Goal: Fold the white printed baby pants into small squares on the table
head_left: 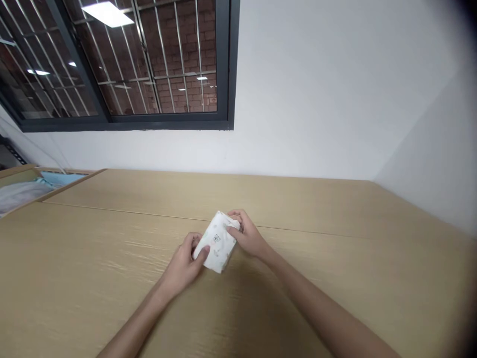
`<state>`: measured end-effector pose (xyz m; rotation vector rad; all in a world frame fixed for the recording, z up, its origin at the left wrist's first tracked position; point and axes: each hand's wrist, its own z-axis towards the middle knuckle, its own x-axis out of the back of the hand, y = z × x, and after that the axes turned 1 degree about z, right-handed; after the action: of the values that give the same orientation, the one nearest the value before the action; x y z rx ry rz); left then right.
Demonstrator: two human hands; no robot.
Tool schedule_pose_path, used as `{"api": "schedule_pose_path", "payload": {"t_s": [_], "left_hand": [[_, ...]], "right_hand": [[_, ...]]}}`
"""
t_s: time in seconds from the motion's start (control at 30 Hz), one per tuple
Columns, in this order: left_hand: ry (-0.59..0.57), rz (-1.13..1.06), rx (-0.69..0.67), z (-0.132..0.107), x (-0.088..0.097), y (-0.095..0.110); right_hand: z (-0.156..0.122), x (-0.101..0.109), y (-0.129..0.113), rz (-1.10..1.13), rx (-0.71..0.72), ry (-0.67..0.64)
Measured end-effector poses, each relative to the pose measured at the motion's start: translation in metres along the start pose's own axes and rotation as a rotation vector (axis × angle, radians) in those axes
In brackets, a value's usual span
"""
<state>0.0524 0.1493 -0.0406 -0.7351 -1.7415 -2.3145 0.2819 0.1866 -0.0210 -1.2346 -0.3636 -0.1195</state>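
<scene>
A small folded white cloth (216, 239) with a faint printed pattern is held tilted above the wood-coloured tabletop (112, 278). At its lower left edge, my left hand (188, 259) grips it, thumb on top and fingers behind. My right hand (246, 233) pinches the upper right corner, its thumb lying on the printed face. The cloth's underside and the fingertips behind it are hidden.
A wooden-edged bin (74, 185) with pale and light blue fabric lies at the far left. Behind the table rise a white wall (305, 99) and a dark-framed barred window (164, 122). A seam crosses the tabletop.
</scene>
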Motion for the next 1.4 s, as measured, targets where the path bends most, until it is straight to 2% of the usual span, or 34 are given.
{"api": "schedule_pose_path", "payload": {"t_s": [0.07,0.17,0.3,0.43,0.5,0.57,0.63,0.73,0.87,0.93,1.0,1.07,1.23,1.4], "left_hand": [[-0.068,-0.162,0.074,-0.005,-0.006,0.003],[-0.168,-0.126,0.127,-0.012,-0.012,0.004],[-0.169,0.124,0.116,-0.015,-0.015,0.001],[-0.136,0.549,0.066,-0.012,-0.015,0.000],[-0.072,0.741,-0.009,-0.011,-0.013,0.003],[-0.004,0.805,-0.124,-0.011,-0.011,0.007],[0.012,0.752,-0.245,-0.015,-0.012,0.011],[-0.041,0.639,-0.386,-0.025,-0.023,0.017],[-0.233,0.589,-0.420,-0.038,-0.044,0.019],[-0.253,0.636,-0.422,-0.041,-0.052,0.017],[-0.238,0.672,-0.443,-0.042,-0.056,0.017],[-0.228,0.676,-0.460,-0.041,-0.057,0.018],[-0.266,0.737,-0.448,-0.041,-0.059,0.020],[-0.331,0.745,-0.413,-0.040,-0.056,0.020]], "right_hand": [[0.000,0.002,-0.003,0.033,-0.101,0.013],[0.001,0.003,0.002,0.025,-0.217,0.024],[0.000,-0.002,0.016,0.024,-0.261,0.020],[0.002,-0.007,0.024,-0.045,-0.192,0.057],[0.003,-0.007,0.024,-0.124,-0.137,0.108],[0.003,-0.005,0.019,-0.168,-0.082,0.121],[0.001,-0.003,0.008,-0.178,-0.016,0.072],[-0.007,-0.003,-0.016,-0.231,0.097,-0.132],[-0.021,-0.013,-0.044,-0.274,0.236,-0.534],[-0.028,-0.022,-0.049,-0.269,0.265,-0.663],[-0.034,-0.029,-0.045,-0.267,0.279,-0.696],[-0.037,-0.034,-0.038,-0.277,0.291,-0.676],[-0.032,-0.029,-0.014,-0.454,0.231,-0.667],[-0.017,-0.017,0.010,-0.646,0.391,-0.542]]}}
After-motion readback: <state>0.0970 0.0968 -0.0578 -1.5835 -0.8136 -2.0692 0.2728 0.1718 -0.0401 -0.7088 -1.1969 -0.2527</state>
